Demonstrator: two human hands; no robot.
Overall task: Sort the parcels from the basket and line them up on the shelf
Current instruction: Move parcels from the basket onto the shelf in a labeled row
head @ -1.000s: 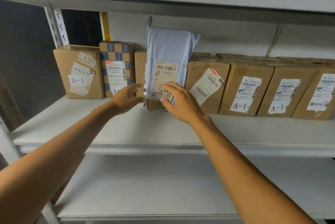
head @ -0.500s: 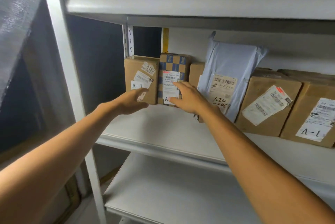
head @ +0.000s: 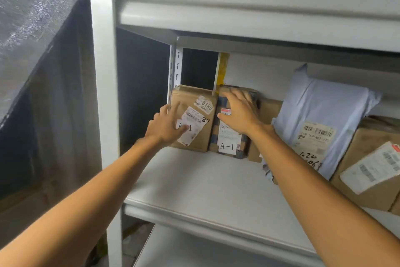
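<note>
Two bare hands work at the left end of a white metal shelf [head: 194,184], close to its front upright post [head: 101,98].

1. Left hand [head: 166,127]: the palm rests flat on the front face of the end carton [head: 203,134]. Grip: fingers straight and spread, nothing held.
2. Right hand [head: 240,113]: it lies on the upper front of the checkered box [head: 227,139], fingertips reaching its top edge and thumb on its face. Grip: fingers extended, not closed round the box.

Items on the shelf, left to right, all standing against the back wall:
- End carton: brown, touching the checkered box. One sticker reads "018U"; a tilted white label carries a barcode and "A-1", partly covered by the left hand.
- Checkered box: blue and tan. The white label reads "A-1" at the bottom; the finer print is illegible.
- Plain carton [head: 267,113]: brown, low, mostly hidden.
- Mailer [head: 324,111]: grey-blue plastic, leaning left. Its barcode label starts "159 159"; handwriting below begins "1.20".
- Large carton [head: 368,139]: brown, with a tilted white label that is blurred.

An upper shelf [head: 238,13] runs overhead. A yellow strip [head: 223,67] runs vertically on the back wall behind the checkered box.
</note>
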